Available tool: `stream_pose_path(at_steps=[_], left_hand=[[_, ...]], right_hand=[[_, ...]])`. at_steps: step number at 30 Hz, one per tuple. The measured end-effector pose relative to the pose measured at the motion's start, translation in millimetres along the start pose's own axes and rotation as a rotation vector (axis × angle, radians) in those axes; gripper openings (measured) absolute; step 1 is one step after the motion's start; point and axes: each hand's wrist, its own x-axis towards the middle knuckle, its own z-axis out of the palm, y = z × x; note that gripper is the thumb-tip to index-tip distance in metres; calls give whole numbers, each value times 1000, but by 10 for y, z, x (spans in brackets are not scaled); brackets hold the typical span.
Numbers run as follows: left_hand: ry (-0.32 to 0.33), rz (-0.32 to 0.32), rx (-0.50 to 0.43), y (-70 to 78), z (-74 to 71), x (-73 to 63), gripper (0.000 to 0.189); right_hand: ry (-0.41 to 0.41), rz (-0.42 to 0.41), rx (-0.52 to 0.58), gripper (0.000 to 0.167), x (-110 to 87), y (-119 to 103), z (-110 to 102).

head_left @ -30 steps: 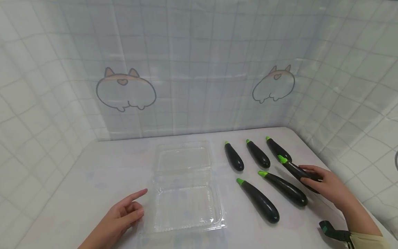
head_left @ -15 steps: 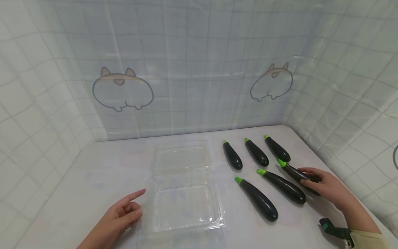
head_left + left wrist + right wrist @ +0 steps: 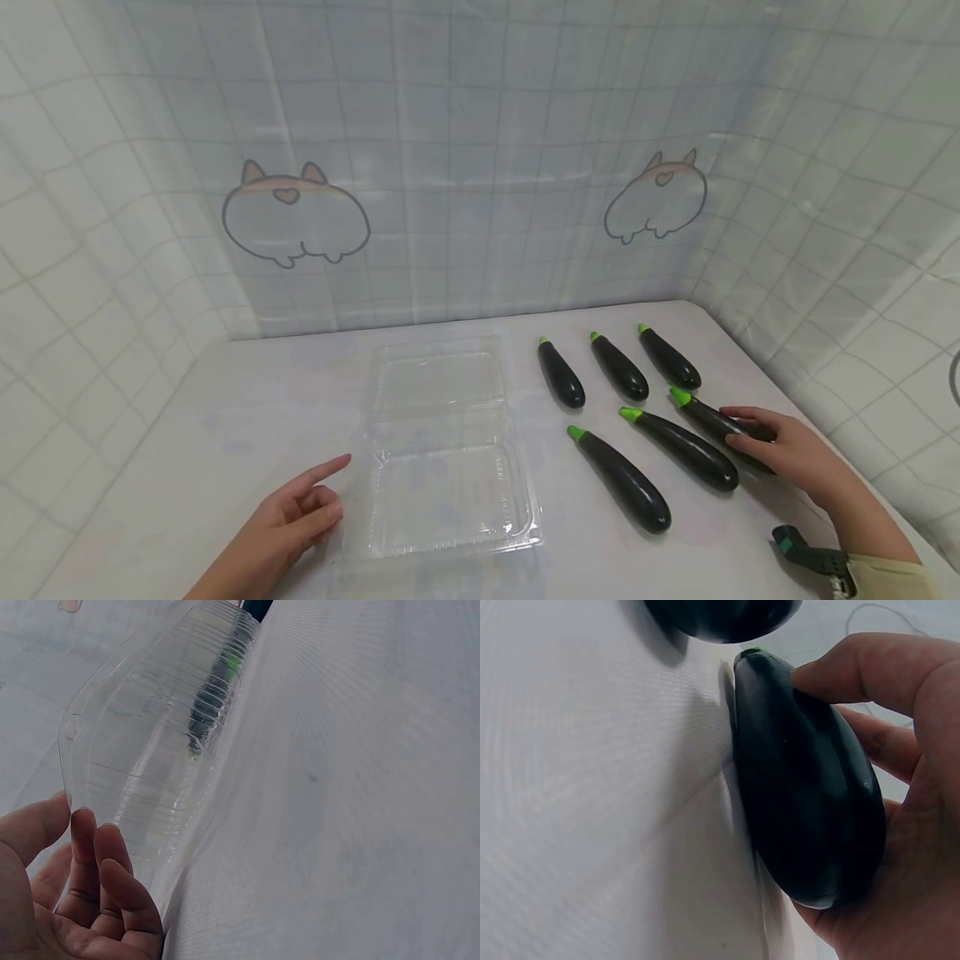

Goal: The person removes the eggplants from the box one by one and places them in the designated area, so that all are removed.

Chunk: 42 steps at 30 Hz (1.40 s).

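Note:
My right hand (image 3: 798, 450) holds a dark eggplant (image 3: 708, 418) with a bright green stem at the right of the table. In the right wrist view, thumb and fingers lie around the sides of that eggplant (image 3: 802, 787), which is on or just above the tabletop. A clear hinged plastic box (image 3: 450, 500) lies with its lid (image 3: 438, 379) folded back, away from me. Beside its left edge is my left hand (image 3: 288, 521), forefinger extended and the other fingers loosely bent. The left wrist view shows those fingers by the box's rim (image 3: 71, 727); contact is unclear.
Several more eggplants lie on the white table: three in the back row (image 3: 561, 377), and two nearer ones, the middle eggplant (image 3: 682, 450) and the front eggplant (image 3: 626, 483). Grid-patterned sheets (image 3: 465, 167) close in the back and both sides.
The stem end of the held eggplant has dropped slightly toward me, away from the back-right eggplant. The head view shifted a little. My left hand keeps its place.

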Motion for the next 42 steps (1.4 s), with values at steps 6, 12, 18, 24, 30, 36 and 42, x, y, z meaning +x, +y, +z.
stream_pose_path(at_steps=[6, 12, 18, 24, 30, 36, 42], left_hand=[[12, -19, 7, 19, 8, -18, 63], [13, -24, 11, 14, 2, -17, 64], [7, -20, -19, -15, -6, -23, 63], [-10, -9, -23, -14, -9, -28, 63], [-8, -4, -21, 0, 0, -32, 63], [-17, 19, -25, -9, -5, -37, 62], [-6, 17, -11, -15, -1, -38, 60]], right_hand=[[-8, 3, -6, 54, -8, 1, 9], [-24, 29, -9, 56, -30, -12, 15], [-46, 21, 21, 59, -33, -28, -13], [-53, 29, 29, 63, -35, -25, -23], [-45, 44, 34, 67, -28, -37, -21], [-49, 47, 38, 68, -36, -35, 3], [-43, 48, 27, 69, -25, 8, -24]])
